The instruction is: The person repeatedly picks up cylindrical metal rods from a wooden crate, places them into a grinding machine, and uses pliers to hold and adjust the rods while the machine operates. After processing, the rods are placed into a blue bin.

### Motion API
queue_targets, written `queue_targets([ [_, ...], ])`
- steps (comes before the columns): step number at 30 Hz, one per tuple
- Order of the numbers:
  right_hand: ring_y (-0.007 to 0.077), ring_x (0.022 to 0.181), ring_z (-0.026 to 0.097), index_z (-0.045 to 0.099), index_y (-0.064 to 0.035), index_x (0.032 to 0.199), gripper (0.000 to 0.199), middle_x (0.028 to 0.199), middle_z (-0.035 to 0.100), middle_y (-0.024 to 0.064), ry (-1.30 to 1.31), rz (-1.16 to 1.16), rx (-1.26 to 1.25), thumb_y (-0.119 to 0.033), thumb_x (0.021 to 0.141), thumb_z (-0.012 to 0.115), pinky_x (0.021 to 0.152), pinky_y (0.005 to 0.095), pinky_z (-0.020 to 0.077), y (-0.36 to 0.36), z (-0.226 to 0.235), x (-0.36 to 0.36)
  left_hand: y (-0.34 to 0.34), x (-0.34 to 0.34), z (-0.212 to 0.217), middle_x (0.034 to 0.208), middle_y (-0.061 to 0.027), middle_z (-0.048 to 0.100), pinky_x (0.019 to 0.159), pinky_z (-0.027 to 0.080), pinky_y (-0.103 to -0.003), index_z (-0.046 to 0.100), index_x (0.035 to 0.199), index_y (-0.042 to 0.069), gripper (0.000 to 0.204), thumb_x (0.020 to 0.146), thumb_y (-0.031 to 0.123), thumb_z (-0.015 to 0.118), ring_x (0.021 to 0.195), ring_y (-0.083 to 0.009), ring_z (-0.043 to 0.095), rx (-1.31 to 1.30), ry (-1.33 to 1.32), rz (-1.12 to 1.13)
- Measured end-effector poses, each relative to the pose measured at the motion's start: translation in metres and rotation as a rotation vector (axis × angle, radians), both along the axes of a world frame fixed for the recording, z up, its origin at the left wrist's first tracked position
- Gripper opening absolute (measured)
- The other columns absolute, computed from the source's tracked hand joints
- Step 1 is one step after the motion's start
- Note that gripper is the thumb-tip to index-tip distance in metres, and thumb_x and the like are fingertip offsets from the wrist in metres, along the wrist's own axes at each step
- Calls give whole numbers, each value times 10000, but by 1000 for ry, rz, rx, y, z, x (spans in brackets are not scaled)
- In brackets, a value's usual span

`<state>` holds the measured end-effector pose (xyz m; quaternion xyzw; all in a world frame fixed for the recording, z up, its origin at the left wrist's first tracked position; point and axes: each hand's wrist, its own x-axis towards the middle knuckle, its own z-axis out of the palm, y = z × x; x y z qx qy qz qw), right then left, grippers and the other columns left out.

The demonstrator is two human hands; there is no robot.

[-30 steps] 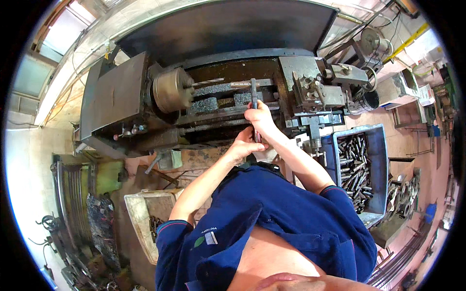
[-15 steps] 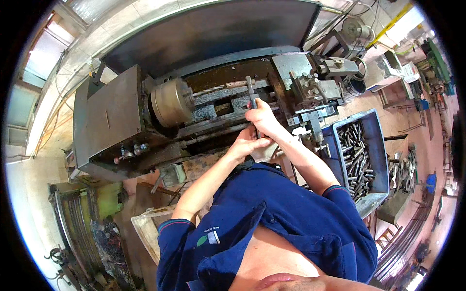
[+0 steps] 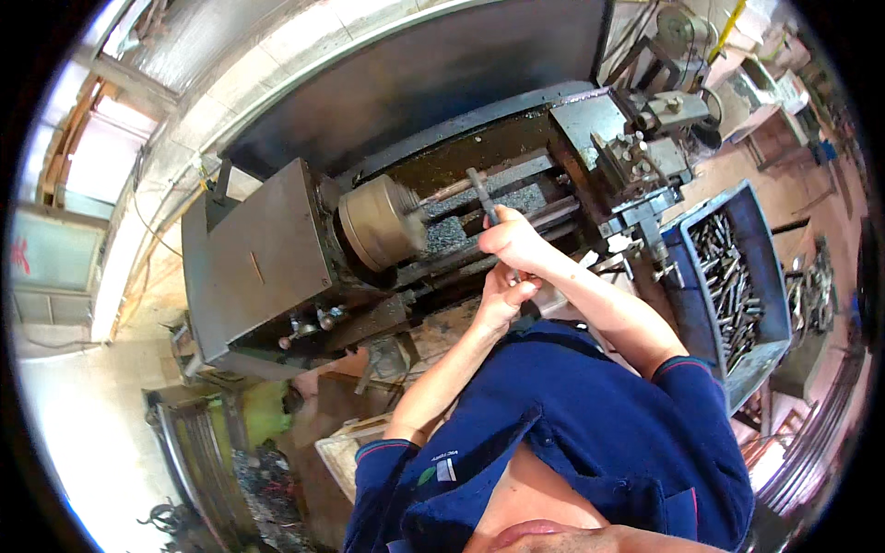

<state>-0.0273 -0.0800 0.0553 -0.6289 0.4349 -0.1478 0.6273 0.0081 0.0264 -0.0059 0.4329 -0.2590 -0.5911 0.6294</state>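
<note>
A flat metal bar [image 3: 482, 195], file-like in shape, is gripped by both of my hands. My right hand [image 3: 513, 238] is closed round its middle, farther from my body. Closer to me, my left hand [image 3: 505, 297] has its fingers closed at the bar's near end, mostly covering it. The bar's far end lies across a thin rod [image 3: 446, 193] that sticks out from the lathe chuck [image 3: 380, 224]; I cannot tell whether they touch. The chuck looks blurred. Below the rod, grey metal chips [image 3: 522, 199] cover parts of the lathe bed.
The lathe's headstock [image 3: 261, 267] with its levers [image 3: 313, 324] stands left. To the right are the tool post [image 3: 631, 162] and tailstock [image 3: 678, 111]. A blue bin [image 3: 774, 304] of metal pieces sits by my right arm. A dark splash guard [image 3: 424, 78] runs behind.
My view has swung, so the lathe appears farther right. Both hands have moved the bar along the rod toward the chuck.
</note>
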Motion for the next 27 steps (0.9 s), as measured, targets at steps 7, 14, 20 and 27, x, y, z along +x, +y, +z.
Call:
queue_targets([
  [7,147,657,432,481,-32,827,246,670,463,40,-56,-17,60,-106,608,565,580,300,386,3,2,-1,-1,4,-1,798,-50,568,624,454,-239,448,1057,-22,602,615,259,745,698,-128,554,45,29,-34],
  [14,129,540,444,457,-52,833,215,629,451,41,-48,1,-32,-83,638,541,447,295,367,8,-8,13,8,20,-12,840,-45,583,650,449,-235,505,1013,-25,579,610,300,763,747,-125,566,10,-34,-63],
  [20,119,495,404,435,-53,840,220,614,414,29,-81,-73,38,-74,643,531,398,291,336,-4,-16,-6,-5,4,2,968,-44,543,748,450,-256,436,1120,-31,665,613,244,768,882,-139,543,-33,96,-97],
  [27,126,596,434,444,-38,840,238,651,428,32,-33,-5,58,-80,623,530,481,287,362,6,1,3,0,13,-9,872,-16,540,673,458,-221,474,1037,-23,556,607,188,755,773,-101,543,-45,92,-70],
])
